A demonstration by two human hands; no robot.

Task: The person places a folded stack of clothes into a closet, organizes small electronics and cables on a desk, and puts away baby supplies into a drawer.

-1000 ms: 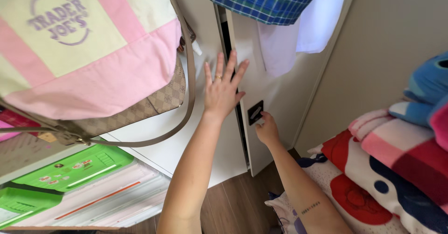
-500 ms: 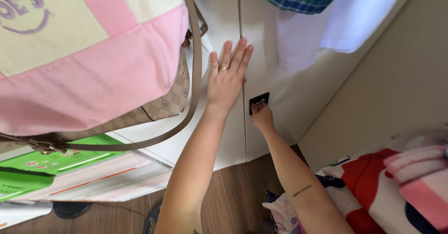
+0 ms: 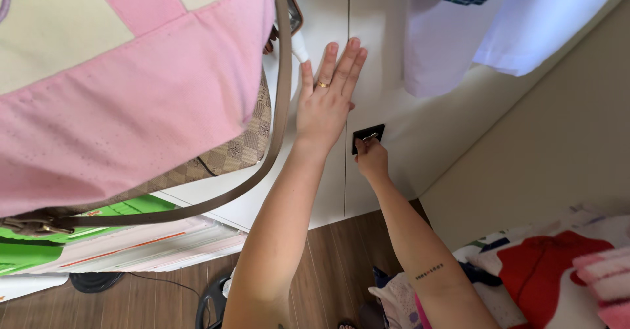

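Two white cupboard doors meet flush, black handle recessed.

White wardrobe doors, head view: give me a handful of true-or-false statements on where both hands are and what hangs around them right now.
1. The left hand lies flat, fingers spread, across the seam between the two white wardrobe doors. True.
2. The right hand rests on the wooden floor. False: it is at the small black recessed handle on the right-hand door.
3. The doors show a wide dark gap between them. False: only a thin seam shows.
4. A pink and cream fabric tote bag hangs at the left, with a tan checked bag behind it. True.
5. A ring sits on a finger of the left hand. True.
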